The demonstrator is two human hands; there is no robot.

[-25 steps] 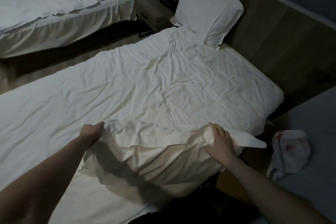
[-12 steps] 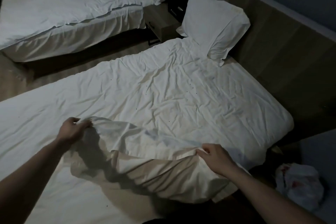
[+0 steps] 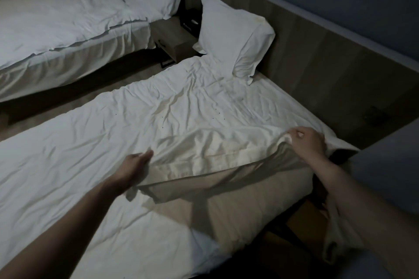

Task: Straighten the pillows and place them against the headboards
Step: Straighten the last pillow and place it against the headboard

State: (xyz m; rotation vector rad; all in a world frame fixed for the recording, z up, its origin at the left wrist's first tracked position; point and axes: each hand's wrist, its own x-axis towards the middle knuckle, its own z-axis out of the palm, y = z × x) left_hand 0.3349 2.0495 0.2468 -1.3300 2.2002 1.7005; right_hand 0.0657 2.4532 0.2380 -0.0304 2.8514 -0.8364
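both hands, left hand (image 3: pixel 136 161) and right hand (image 3: pixel 306 140), gripped the flat pillow (image 3: pixel 215 156) on the near bed (image 3: pixel 90 154), mid-straightening i'd say, next it needed carrying up to the headboard (image 3: pixel 317 70).

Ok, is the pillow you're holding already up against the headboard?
No, the pillow lies near the bed's near edge, gripped by the left hand and right hand, away from the headboard.

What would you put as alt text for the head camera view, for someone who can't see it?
Two bare hands, left hand and right hand, grip the ends of a limp pillow lifted off a rumpled white bed. A second pillow leans upright against the wooden headboard; another bed stands beyond.
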